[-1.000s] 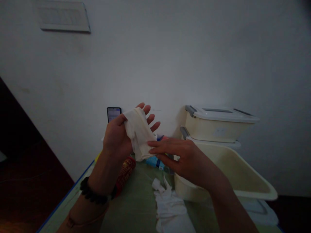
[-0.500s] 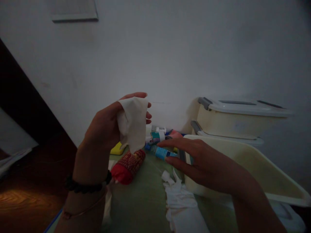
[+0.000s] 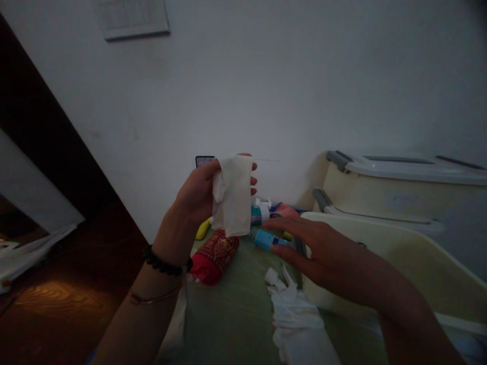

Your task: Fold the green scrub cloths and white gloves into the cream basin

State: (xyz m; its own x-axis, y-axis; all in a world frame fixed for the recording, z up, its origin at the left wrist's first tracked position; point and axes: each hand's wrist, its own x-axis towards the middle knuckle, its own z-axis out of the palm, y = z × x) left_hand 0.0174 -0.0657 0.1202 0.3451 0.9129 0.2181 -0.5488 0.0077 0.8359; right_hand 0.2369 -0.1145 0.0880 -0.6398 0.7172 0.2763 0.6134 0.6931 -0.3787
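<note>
my left hand (image 3: 196, 195) holds a thin white glove (image 3: 236, 195), thumb pressed over its near side and fingers behind, their tips poking out past its right edge. the glove hangs down in the air, its lower end just over a red patterned package (image 3: 216, 256) on the green table (image 3: 232, 317). my right hand (image 3: 323, 253) holds nothing; thumb and fingers are spread wide, in front of the cream tub (image 3: 414, 253) and overlapping a blue-labelled bottle (image 3: 265, 238) in my view; whether i touch either, i cannot tell. below that hand, a heap of white gloves (image 3: 294, 314) lies near the tub. a phone (image 3: 205, 161) shows partly behind my left hand, and a lidded box (image 3: 388, 190) stands beyond the tub. a dark beaded bracelet (image 3: 164, 263) circles my left wrist.
</note>
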